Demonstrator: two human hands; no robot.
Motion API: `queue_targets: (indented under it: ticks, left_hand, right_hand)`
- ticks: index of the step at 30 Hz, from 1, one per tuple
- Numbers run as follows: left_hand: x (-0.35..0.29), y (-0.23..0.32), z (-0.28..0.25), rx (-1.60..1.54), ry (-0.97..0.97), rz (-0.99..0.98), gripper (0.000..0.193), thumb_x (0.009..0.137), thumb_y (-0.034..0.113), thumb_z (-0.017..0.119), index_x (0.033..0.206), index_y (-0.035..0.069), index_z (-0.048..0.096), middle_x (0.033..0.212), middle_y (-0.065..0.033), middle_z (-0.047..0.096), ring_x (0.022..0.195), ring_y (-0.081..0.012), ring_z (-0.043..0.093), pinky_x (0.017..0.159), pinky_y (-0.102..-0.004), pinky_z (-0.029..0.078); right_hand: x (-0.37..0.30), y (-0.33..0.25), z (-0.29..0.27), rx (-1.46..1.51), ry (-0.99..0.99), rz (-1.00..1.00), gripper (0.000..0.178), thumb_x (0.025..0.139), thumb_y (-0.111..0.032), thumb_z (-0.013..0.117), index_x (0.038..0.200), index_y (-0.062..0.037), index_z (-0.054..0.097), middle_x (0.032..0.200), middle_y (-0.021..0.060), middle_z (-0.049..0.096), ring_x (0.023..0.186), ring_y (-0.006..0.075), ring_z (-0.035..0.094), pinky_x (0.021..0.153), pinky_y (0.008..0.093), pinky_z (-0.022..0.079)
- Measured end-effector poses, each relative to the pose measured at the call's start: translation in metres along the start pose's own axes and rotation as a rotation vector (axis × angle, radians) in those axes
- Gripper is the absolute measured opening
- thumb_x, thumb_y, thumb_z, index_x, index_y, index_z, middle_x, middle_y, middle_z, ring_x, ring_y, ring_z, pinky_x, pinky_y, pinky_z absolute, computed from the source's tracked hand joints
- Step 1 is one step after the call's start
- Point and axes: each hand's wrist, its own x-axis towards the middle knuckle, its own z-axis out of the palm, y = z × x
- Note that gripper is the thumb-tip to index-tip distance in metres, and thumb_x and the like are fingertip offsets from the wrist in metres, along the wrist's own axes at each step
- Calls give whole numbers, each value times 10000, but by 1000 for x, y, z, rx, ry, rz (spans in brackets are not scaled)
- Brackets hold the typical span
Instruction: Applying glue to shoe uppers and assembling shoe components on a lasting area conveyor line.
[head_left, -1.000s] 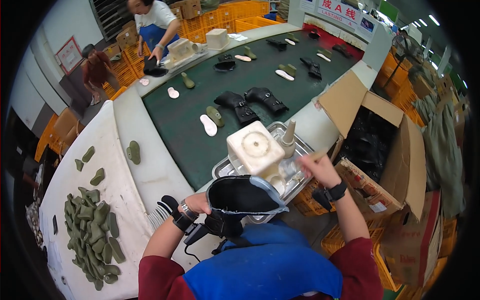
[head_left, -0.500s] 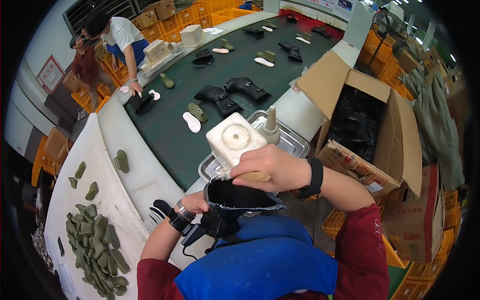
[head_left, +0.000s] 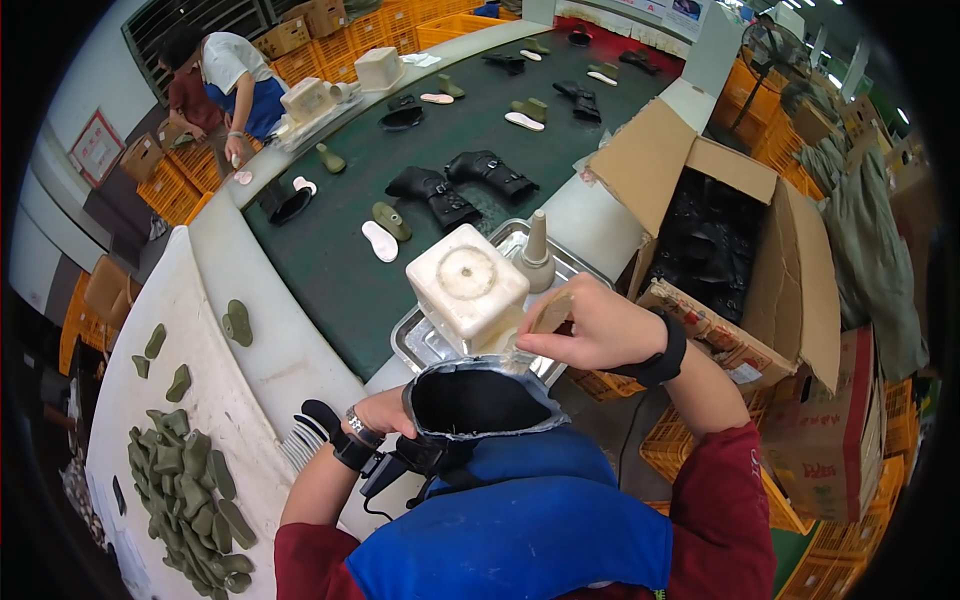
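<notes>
A black boot upper with a pale raw rim is held against my chest, its opening facing up. My left hand grips it from the left side, partly hidden behind it. Over the opening's right edge, my right hand is shut on a wooden-handled brush, its tip touching the rim. Just beyond stands a square whitish glue container in a metal tray, beside a cone-topped bottle.
A green conveyor belt carries black boots, insoles and heel pieces. An open cardboard box of black parts stands at right. Olive pieces lie on the white table at left. Another person works far left.
My right hand has swung from the tray's right side across the container and now sits lower, brush at the boot's rim. The view has shifted a little.
</notes>
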Motion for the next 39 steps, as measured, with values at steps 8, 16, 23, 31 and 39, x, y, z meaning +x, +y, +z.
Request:
queue_targets:
  ticks: [8, 16, 23, 31, 39]
  left_hand:
    - [9, 5, 9, 145, 67, 10, 889, 554, 280, 837, 1265, -26, 400, 1187, -150, 526, 1062, -257, 519, 934, -377, 394]
    - [49, 10, 12, 548, 294, 84, 887, 553, 281, 837, 1262, -27, 402, 1179, -155, 529, 1052, -262, 524, 928, -380, 398]
    - [125, 3, 44, 847, 444, 228, 884, 553, 281, 838, 1259, -28, 404, 1173, -160, 532, 1044, -266, 528, 922, -383, 402]
    - [152, -12, 56, 987, 463, 319, 882, 552, 282, 839, 1255, -29, 406, 1165, -166, 535, 1035, -271, 533, 916, -386, 407]
    - [161, -14, 71, 1046, 511, 350, 879, 552, 282, 839, 1252, -30, 408, 1158, -171, 538, 1026, -276, 538, 910, -389, 411]
  right_hand:
    - [15, 8, 23, 125, 104, -299, 97, 780, -86, 664, 852, -21, 659, 760, 77, 651, 670, 183, 622, 616, 267, 477]
    - [-19, 62, 25, 160, 252, -145, 181, 846, -176, 597, 821, -3, 646, 676, 73, 620, 620, 113, 566, 555, 265, 454]
    - [-52, 87, 70, 1009, 1016, 85, 231, 861, -245, 585, 797, -25, 561, 587, 11, 527, 440, 70, 497, 413, 202, 437]
    - [-91, 103, 128, 1072, 1312, 161, 268, 835, -250, 608, 783, 9, 563, 607, 32, 527, 477, 90, 512, 411, 231, 468]
    - [-119, 89, 130, 1143, 1385, 121, 296, 883, -299, 548, 829, -9, 568, 672, 23, 547, 549, 67, 527, 408, 201, 437]
